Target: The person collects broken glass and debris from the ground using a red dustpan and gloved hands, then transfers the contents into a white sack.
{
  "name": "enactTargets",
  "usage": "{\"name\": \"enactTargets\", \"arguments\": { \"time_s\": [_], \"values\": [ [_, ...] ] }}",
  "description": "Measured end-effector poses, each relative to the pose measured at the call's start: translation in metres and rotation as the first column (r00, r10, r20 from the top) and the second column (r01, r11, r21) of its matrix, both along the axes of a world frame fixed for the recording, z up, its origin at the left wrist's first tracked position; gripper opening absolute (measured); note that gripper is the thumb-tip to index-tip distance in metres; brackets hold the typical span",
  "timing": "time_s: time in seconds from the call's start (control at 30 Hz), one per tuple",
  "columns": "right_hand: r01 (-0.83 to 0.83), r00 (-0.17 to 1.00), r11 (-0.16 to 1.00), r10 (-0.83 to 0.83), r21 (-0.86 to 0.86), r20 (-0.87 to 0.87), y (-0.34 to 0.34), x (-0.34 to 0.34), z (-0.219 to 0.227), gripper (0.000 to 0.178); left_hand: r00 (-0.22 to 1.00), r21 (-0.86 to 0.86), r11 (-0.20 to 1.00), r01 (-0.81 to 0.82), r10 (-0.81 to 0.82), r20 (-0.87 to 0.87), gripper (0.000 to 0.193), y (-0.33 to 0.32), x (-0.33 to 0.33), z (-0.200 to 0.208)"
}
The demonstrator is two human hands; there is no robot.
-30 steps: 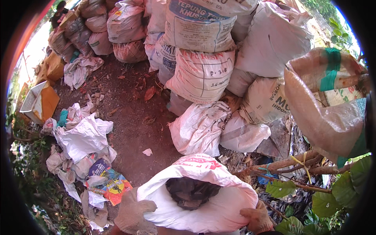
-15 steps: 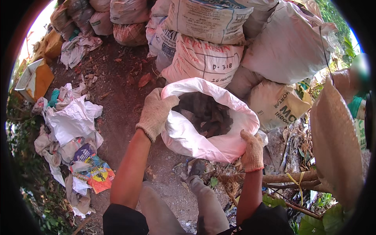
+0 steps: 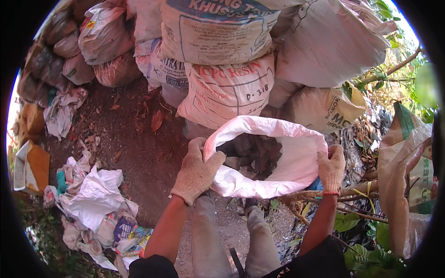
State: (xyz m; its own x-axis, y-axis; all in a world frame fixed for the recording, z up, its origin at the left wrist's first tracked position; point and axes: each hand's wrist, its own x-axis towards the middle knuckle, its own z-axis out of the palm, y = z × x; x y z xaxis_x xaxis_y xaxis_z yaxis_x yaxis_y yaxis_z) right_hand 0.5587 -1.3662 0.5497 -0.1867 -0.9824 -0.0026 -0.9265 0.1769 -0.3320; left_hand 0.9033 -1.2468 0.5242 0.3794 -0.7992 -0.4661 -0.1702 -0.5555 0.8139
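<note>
The white sack [image 3: 273, 157] has come up from low at the person's feet and now hangs higher, just before the stacked sacks [image 3: 222, 88]. The left hand [image 3: 197, 171] and right hand [image 3: 331, 167] have risen with its rim, and the arms have stretched out.
</note>
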Motion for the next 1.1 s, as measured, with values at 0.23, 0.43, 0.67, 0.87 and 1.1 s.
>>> {"name": "enactTargets", "arguments": {
  "time_s": [0.23, 0.43, 0.67, 0.87, 1.1],
  "values": [
    [-0.787, 0.569, 0.456, 0.798, 0.416, 0.201, 0.077, 0.112, 0.026, 0.099, 0.362, -0.134, 0.486, 0.864, -0.414, 0.835, 0.067, -0.110, -0.033, 0.015],
    [-0.743, 0.471, 0.204, 0.836, 0.637, 0.281, 0.102, 0.109, 0.022, 0.027, 0.152, 0.113, 0.540, 0.834, -0.423, 0.893, 0.028, -0.214, -0.007, -0.021],
    [-0.496, 0.764, 0.823, 0.566, -0.279, 0.310, 0.242, 0.039, 0.041, 0.043, 0.427, -0.375, 0.322, 0.869, -0.105, 0.898, 0.064, -0.061, -0.067, 0.058],
    [0.164, 0.913, 0.904, -0.290, 0.395, 0.285, 0.533, -0.041, -0.099, 0.041, 0.469, -0.248, 0.399, 0.883, -0.762, 0.446, 0.065, 0.211, -0.142, -0.052],
    [0.510, 0.100, 0.035, -0.995, 0.860, -0.019, 1.004, 0.031, -0.194, 0.045, -0.811, 0.381, -0.767, 0.516, -0.580, -0.069, 0.075, 0.568, -0.207, -0.104]
  ]
}}
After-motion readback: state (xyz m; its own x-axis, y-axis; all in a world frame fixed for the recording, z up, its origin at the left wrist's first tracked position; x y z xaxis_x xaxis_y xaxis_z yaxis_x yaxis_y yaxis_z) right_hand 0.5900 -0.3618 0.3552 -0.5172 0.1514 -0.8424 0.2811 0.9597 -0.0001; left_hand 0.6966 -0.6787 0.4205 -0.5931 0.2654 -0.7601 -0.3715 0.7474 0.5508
